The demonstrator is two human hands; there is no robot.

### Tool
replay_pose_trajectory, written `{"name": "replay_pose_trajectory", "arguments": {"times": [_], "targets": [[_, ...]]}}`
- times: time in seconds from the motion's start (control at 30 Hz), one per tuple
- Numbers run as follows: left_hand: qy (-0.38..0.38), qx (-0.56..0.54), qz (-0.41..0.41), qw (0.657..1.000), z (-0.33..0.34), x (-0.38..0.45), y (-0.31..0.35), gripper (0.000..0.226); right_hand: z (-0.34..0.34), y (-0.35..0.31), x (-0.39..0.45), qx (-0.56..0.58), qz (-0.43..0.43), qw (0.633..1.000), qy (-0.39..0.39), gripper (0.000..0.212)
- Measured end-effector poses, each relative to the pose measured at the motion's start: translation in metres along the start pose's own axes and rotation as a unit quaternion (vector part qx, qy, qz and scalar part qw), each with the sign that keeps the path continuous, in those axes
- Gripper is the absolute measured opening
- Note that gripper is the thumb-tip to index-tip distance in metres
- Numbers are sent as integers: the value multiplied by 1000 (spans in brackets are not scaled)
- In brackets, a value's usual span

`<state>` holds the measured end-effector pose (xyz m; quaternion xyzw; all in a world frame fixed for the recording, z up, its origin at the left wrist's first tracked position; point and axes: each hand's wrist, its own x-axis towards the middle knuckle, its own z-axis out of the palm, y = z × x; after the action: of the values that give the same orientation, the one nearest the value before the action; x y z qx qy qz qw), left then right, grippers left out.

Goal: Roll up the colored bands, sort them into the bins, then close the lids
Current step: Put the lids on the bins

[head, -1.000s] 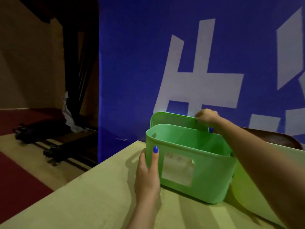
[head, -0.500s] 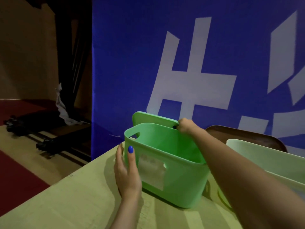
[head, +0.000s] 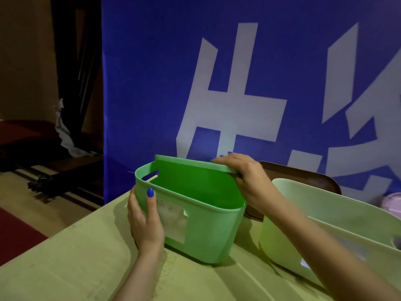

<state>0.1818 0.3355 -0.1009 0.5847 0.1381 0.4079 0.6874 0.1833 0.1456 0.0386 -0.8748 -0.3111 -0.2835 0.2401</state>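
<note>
A green bin (head: 208, 233) with a white label stands on the pale table (head: 71, 263). My left hand (head: 145, 220) rests against its near left end, thumb on the front wall. Its green lid (head: 191, 177) is tilted over the bin's back rim, underside facing me. My right hand (head: 243, 172) grips the lid's right edge. A paler green bin (head: 338, 220) stands to the right, my right forearm crossing in front of it. I see no colored bands; the bins' insides are mostly hidden.
A brown tray (head: 303, 172) lies behind the two bins. A blue banner with white shapes (head: 238, 83) hangs close behind the table. The table's left edge drops to a floor with dark equipment (head: 54, 181). A pale round object (head: 392, 203) sits at the far right.
My right hand has lifted the lid from behind the bin and tipped it forward over the back rim. The left hand has stayed on the bin's end.
</note>
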Motion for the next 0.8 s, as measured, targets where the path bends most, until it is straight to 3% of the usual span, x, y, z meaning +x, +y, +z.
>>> {"name": "replay_pose_trajectory", "arguments": {"times": [0.07,0.23,0.4,0.57,0.7,0.8], "targets": [[-1,3,-5,1000,0,-1,0,88,-6,-3,-28,35,-4,999,30,52],[-3,-15,1,1000,-1,4,-7,85,5,-4,-60,46,-10,999,5,64],[-16,-12,-10,1000,0,2,-2,85,3,3,-65,73,6,996,-42,43],[-20,-19,-15,999,-1,1,-1,93,2,3,-69,71,0,992,-103,47],[-19,-15,-20,1000,-1,1,-1,95,3,-5,-62,213,89,972,-31,39],[-14,-10,-36,999,-1,0,0,100,3,-8,-40,186,182,966,4,28]]}}
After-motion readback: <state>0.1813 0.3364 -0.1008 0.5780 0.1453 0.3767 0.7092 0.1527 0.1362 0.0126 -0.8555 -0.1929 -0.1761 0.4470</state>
